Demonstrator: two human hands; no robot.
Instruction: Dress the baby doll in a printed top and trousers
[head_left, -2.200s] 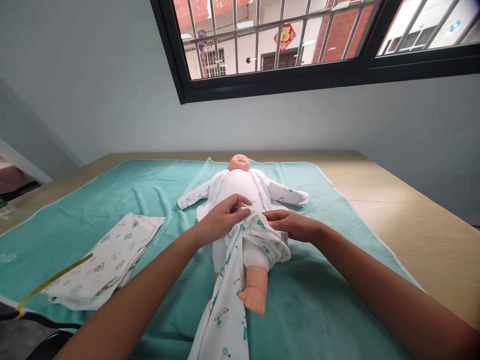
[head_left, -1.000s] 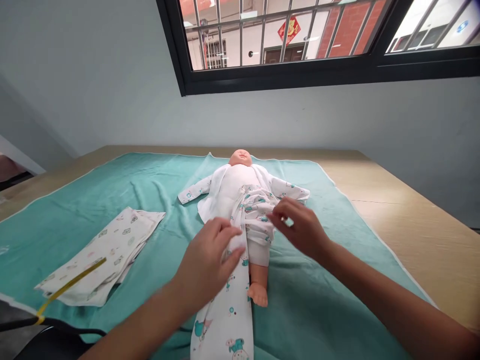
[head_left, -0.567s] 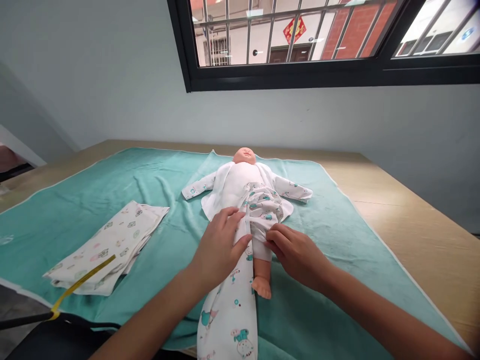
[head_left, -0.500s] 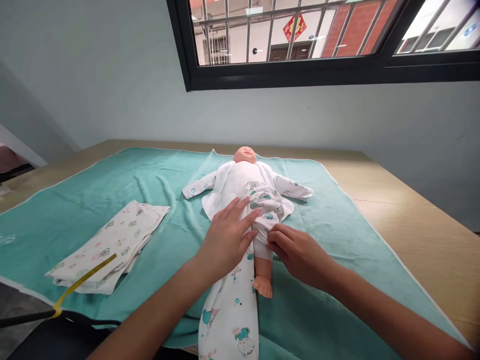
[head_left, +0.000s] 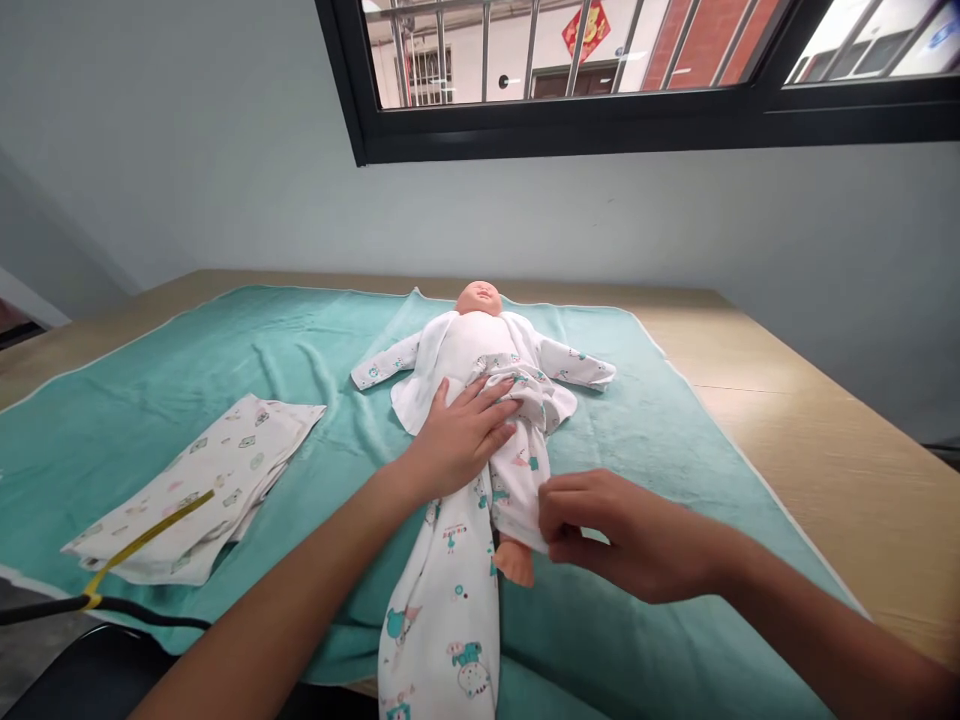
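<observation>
A baby doll (head_left: 480, 299) lies on its back on a teal towel (head_left: 225, 390), wearing an open white printed top. White printed baby trousers (head_left: 450, 590) cover its lower half, one long leg trailing toward me. My left hand (head_left: 459, 435) lies flat with fingers spread on the doll's belly and the trouser waist. My right hand (head_left: 619, 532) pinches the hem of the other trouser leg, just above the doll's bare foot (head_left: 514, 564).
A folded printed cloth (head_left: 199, 485) lies on the towel at the left. A yellow strap and black cable (head_left: 112, 575) cross the near left corner. The towel covers a wooden table (head_left: 810, 420); a grey wall and barred window stand behind.
The right hand has slid down the doll's leg, drawing the trouser leg nearly to the foot. The left hand moved up from the thigh and now lies flat on the belly.
</observation>
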